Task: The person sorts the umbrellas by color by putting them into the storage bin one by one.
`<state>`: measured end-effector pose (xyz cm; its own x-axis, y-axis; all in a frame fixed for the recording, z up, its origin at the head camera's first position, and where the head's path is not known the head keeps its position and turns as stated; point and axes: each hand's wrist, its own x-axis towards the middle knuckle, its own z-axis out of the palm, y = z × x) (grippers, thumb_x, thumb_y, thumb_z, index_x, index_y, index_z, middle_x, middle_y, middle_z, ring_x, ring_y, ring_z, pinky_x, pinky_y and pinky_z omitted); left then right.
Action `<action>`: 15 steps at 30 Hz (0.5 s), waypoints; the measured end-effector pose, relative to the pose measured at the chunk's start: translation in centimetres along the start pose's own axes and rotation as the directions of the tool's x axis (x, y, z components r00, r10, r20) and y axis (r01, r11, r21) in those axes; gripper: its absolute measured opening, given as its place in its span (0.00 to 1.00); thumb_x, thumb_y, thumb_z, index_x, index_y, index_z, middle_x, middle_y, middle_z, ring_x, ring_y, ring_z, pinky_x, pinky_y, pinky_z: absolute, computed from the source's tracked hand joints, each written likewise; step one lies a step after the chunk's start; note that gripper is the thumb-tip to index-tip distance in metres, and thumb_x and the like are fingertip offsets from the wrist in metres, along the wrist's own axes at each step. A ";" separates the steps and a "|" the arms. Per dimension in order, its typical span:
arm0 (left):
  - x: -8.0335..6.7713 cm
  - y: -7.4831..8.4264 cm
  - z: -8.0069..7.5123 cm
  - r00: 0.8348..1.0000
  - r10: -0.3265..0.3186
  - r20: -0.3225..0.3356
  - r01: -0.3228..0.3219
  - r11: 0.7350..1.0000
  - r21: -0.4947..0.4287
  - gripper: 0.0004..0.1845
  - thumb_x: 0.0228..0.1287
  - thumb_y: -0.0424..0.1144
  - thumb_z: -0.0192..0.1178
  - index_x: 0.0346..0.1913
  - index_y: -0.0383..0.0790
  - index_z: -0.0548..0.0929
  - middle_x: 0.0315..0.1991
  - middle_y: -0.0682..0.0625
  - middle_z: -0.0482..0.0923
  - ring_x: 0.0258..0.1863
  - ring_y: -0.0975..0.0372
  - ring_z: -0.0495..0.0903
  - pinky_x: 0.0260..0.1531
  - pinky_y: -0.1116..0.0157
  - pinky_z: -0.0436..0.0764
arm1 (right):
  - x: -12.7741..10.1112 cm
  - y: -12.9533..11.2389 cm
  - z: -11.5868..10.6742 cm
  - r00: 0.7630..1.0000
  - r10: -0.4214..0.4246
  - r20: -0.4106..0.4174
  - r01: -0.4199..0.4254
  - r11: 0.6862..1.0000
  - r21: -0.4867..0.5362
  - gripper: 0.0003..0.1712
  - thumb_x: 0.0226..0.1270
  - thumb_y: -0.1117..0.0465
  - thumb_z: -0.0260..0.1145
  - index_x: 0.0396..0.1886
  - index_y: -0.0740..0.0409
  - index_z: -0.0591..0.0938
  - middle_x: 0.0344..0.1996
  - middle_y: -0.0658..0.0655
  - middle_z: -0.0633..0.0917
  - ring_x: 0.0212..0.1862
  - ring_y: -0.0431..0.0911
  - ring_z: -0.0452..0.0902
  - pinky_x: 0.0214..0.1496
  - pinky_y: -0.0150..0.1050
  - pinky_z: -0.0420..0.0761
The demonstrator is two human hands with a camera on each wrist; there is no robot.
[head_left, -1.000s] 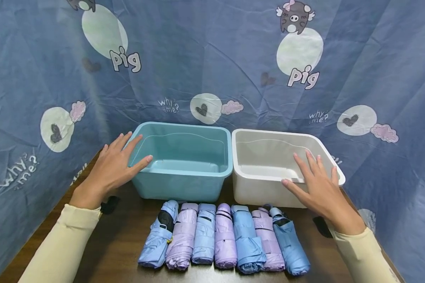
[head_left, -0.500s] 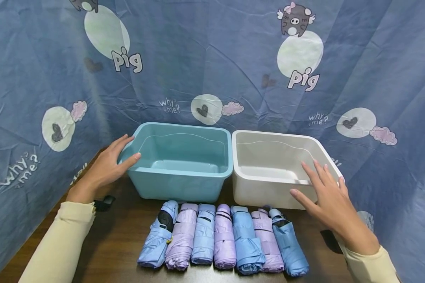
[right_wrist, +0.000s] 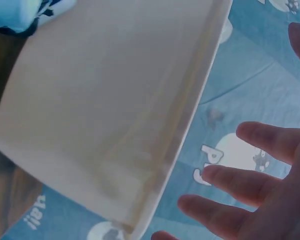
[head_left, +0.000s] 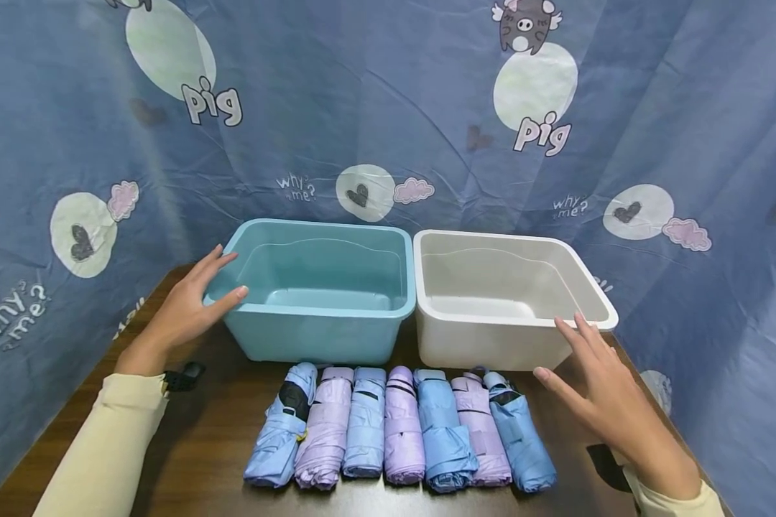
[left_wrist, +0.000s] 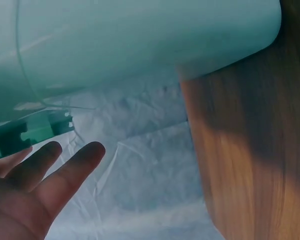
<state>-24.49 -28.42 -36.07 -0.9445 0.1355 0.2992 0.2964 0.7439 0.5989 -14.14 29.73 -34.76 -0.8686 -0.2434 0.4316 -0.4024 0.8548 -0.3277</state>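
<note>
My left hand (head_left: 184,309) is at the left end of a teal plastic bin (head_left: 310,337), fingers extended and thumb spread near the rim. Whether it touches the rim I cannot tell. Fingers (left_wrist: 72,175) show just outside the bin wall in the left wrist view. My right hand (head_left: 621,409) hovers by the front right corner of a white plastic bin (head_left: 485,345), fingers spread, holding nothing. In front of the bins lies a row of several folded umbrellas, alternating blue and lilac, from a blue umbrella (head_left: 278,431) at left, past a lilac umbrella (head_left: 403,431), to a darker blue umbrella (head_left: 522,438) at right.
Both bins stand side by side on a dark brown wooden table (head_left: 194,431), with nothing visible inside them. A blue printed curtain (head_left: 388,93) hangs behind and along both sides. Black wrist-camera mounts (head_left: 184,375) sit at the wrists.
My left hand has drawn left from over the teal bin's rim. My right hand has moved right and down, away from the white bin. The umbrellas and bins keep their arrangement.
</note>
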 end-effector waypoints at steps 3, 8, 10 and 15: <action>-0.1 -0.2 0.1 1.000 -0.006 0.003 0.006 1.000 -0.005 0.39 0.65 0.54 0.59 0.76 0.52 0.57 0.78 0.52 0.38 0.73 0.39 0.45 0.56 0.28 0.52 | -0.5 0.1 0.3 1.000 0.005 -0.003 -0.005 1.000 0.029 0.45 0.61 0.50 0.70 0.75 0.50 0.61 0.73 0.66 0.56 0.71 0.68 0.52 0.57 0.74 0.59; -0.1 -0.3 0.1 1.000 -0.008 -0.009 0.008 1.000 -0.014 0.40 0.64 0.54 0.60 0.76 0.53 0.56 0.78 0.54 0.36 0.73 0.39 0.44 0.55 0.27 0.52 | -1.4 0.2 1.1 0.999 0.030 0.029 -0.032 0.998 0.061 0.46 0.61 0.49 0.70 0.75 0.47 0.60 0.73 0.66 0.57 0.71 0.67 0.52 0.57 0.74 0.59; -0.2 -0.3 0.1 1.000 -0.010 -0.007 0.010 1.000 -0.016 0.40 0.65 0.54 0.60 0.76 0.53 0.56 0.78 0.53 0.36 0.73 0.38 0.44 0.54 0.26 0.52 | -1.7 0.4 1.6 0.998 0.039 0.047 -0.043 0.997 0.068 0.45 0.61 0.49 0.70 0.75 0.48 0.61 0.72 0.68 0.58 0.70 0.68 0.54 0.56 0.74 0.60; -0.1 -0.1 0.3 0.999 -0.028 0.020 0.029 0.999 -0.024 0.41 0.65 0.53 0.60 0.77 0.53 0.54 0.78 0.53 0.34 0.73 0.38 0.43 0.54 0.27 0.52 | -2.3 0.9 2.9 0.992 0.074 0.101 -0.081 0.994 0.070 0.45 0.60 0.46 0.70 0.74 0.52 0.62 0.71 0.70 0.60 0.67 0.70 0.58 0.54 0.73 0.63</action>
<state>-24.49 -28.32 -36.33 -0.9551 0.1278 0.2672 0.2727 0.7313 0.6251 -13.36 29.78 -38.47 -0.9208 -0.2248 0.3189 -0.3498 0.8378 -0.4193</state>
